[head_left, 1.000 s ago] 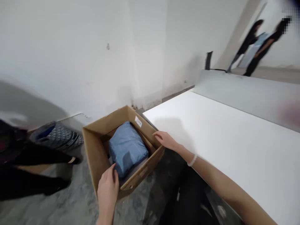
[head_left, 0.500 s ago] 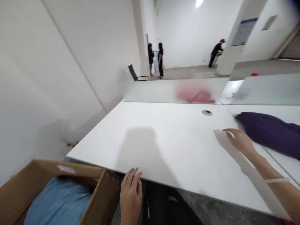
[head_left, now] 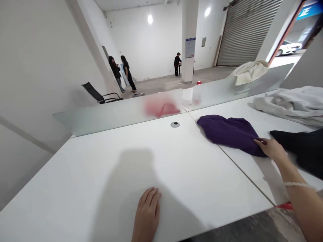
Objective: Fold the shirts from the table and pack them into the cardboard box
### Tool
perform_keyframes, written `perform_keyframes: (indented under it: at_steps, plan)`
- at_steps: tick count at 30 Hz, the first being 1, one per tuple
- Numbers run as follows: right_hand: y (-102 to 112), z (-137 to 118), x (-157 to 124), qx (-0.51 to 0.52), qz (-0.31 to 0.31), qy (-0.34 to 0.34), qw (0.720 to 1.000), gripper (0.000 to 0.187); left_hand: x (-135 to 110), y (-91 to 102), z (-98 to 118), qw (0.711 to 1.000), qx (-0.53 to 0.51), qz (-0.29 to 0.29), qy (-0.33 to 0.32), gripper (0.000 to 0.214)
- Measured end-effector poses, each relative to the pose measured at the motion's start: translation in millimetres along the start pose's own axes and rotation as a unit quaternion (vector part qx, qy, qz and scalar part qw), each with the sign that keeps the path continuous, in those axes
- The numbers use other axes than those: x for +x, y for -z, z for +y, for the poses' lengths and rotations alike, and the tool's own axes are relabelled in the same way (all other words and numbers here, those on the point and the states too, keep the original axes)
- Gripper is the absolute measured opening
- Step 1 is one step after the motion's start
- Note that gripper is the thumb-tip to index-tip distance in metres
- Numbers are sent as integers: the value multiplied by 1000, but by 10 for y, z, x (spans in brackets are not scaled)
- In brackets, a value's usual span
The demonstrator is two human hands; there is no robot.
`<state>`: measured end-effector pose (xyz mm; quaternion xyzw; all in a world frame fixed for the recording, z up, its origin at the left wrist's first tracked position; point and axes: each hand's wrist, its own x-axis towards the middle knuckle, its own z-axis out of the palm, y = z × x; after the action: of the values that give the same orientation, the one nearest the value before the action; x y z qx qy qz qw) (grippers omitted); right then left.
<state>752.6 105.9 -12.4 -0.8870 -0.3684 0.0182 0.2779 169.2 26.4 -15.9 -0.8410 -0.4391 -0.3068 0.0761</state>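
A dark purple cloth item [head_left: 227, 132], probably a folded garment, lies across the seam between two white tabletops. My right hand [head_left: 272, 148] pinches its near right edge between thumb and fingers; a pale band circles that wrist. Over the near part of the white table [head_left: 106, 174] is my left hand [head_left: 148, 210], palm down, fingers stretched out and holding nothing. To the right of my right hand lies a black cloth [head_left: 300, 144], cut off by the frame edge.
White cloth [head_left: 295, 101] is heaped at the far right. Frosted partitions [head_left: 113, 114] line the table's back edge, and a cream cloth [head_left: 249, 72] hangs over one. A cable hole [head_left: 175, 124] pierces the tabletop. Beyond stand a black chair [head_left: 97, 94] and several people.
My view has swung right, and the cardboard box has left it. My right hand has moved right and taken hold of the purple cloth. My left hand is now over the tabletop.
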Motion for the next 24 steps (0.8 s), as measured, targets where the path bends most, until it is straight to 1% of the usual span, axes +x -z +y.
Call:
perform_keyframes:
  at_steps: [1, 3, 5, 7, 8, 9, 11, 13, 14, 15, 17, 18, 19, 21, 23, 24]
  plan:
    - [32, -30, 47, 4, -22, -7, 1000, 13, -15, -22, -15, 1000, -5, -6, 0, 29]
    - [108, -117, 104, 0, -30, 24, 999, 24, -30, -40, -36, 1000, -21, -16, 15, 27]
    - [210, -278, 99, -27, 5, 105, 994, 23, -16, -39, -39, 998, -42, -24, 40, 26]
    - [355, -567, 34, -73, 61, 203, 975, 13, 21, -35, -27, 995, -69, -31, 58, 25]
    - [445, -769, -16, -98, 90, 251, 959, 8, 42, -33, -19, 994, -85, -36, 64, 25]
    - [544, -1007, -77, -123, 115, 297, 940, 8, 62, -31, -12, 991, -101, -42, 71, 25]
    - [760, -1571, -223, -148, 152, 375, 902, 16, 90, -24, -5, 985, -136, -50, 92, 24]
    - [982, -2192, -394, -161, 165, 457, 859, 23, 97, -6, -13, 976, -172, -52, 124, 24]
    - [1092, -2498, -487, -153, 177, 486, 842, 24, 92, 8, -22, 970, -192, -50, 142, 24]
    - [1204, -2790, -584, -131, 193, 506, 830, 23, 84, 25, -31, 963, -211, -47, 161, 25]
    - [1436, -3305, -792, -56, 223, 531, 815, 20, 61, 62, -49, 948, -244, -38, 200, 25]
    - [1554, -3520, -902, -20, 233, 534, 813, 20, 48, 81, -53, 940, -256, -33, 222, 26]
    - [1670, -3705, -1014, 11, 246, 533, 810, 18, 36, 98, -52, 931, -267, -27, 248, 26]
    - [1878, -3984, -1235, 71, 274, 530, 799, 15, 22, 126, -33, 908, -288, -14, 304, 29]
    - [2013, -4151, -1434, 128, 285, 531, 787, 14, 20, 153, -5, 880, -318, 8, 353, 32]
    - [2042, -4195, -1520, 153, 279, 533, 784, 15, 20, 169, 2, 864, -340, 25, 369, 35]
